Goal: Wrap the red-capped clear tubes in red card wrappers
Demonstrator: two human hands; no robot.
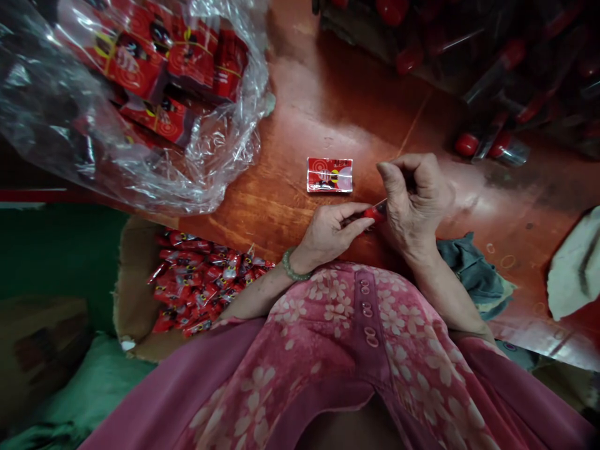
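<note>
My left hand (330, 230), with a beaded bracelet at the wrist, is closed around a small red-and-black piece (374, 214), mostly hidden by the fingers. My right hand (415, 200) is beside it, thumb and fingers bent into a pinch. A thin pale strand (380, 204), which looks like a rubber band, runs from the red piece towards the right hand; its far end is hidden. Just beyond the left hand, a flat red printed packet (329, 175) with a white corner lies on the table.
A clear plastic bag (225, 150) of banded red packs lies at the back left. Below it stands a cardboard box (134, 281) of red wrapped pieces (201, 281). Red-capped clear tubes (509, 149) pile up at the back right. A dark cloth (469, 265) and loose rubber bands (507, 261) lie right.
</note>
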